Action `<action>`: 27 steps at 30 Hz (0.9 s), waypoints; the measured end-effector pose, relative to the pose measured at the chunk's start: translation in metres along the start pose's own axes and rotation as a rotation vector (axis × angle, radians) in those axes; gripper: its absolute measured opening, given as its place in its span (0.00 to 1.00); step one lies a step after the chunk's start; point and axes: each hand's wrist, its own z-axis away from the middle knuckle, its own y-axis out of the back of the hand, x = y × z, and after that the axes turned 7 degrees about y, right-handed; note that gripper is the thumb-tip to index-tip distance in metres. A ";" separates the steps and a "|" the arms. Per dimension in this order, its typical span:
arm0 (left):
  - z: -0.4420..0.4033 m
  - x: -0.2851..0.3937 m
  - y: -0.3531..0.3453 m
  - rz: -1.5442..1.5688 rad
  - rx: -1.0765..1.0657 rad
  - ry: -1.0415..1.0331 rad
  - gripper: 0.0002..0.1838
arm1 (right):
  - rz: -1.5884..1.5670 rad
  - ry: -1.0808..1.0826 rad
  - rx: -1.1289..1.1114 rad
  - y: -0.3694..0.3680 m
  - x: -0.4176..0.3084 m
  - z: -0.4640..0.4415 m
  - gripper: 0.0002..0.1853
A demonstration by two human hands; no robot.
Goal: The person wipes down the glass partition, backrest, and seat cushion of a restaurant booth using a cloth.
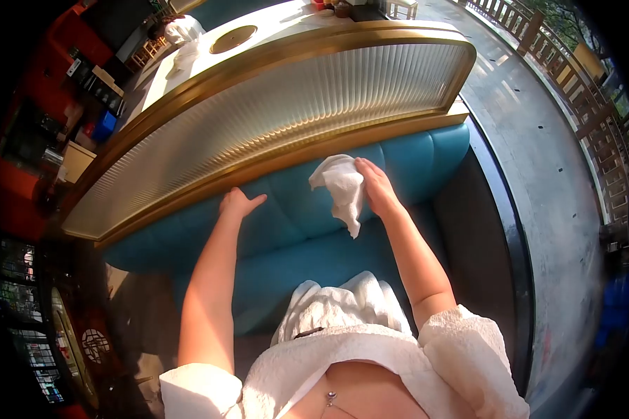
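My right hand (376,185) holds a crumpled white cloth (342,183), which hangs down in front of the teal padded backrest (405,157) of a bench. My left hand (242,202) rests at the top edge of the same backrest, farther left, with its thumb spread away from the fingers and nothing seen in it. Directly behind the backrest stands a ribbed glass divider (279,101) in a gold-coloured frame. Below my hands lies the teal bench seat (293,262).
Beyond the divider is a white table (276,24) with a round inset (233,39). Another person in white (183,29) is at its far left. A dark side panel (475,237) closes the bench's right end, beside grey floor (559,188) and a wooden railing (594,119).
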 end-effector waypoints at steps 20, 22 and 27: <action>0.089 0.173 0.018 1.139 -0.450 -0.674 0.20 | 0.903 0.583 0.125 0.089 -0.071 0.015 0.13; 0.067 0.193 0.008 1.065 -0.082 -0.543 0.20 | 1.272 0.942 0.588 0.081 -0.075 -0.018 0.16; 0.027 0.176 -0.025 0.622 0.171 -0.498 0.28 | 1.289 0.695 0.803 0.058 0.036 -0.066 0.30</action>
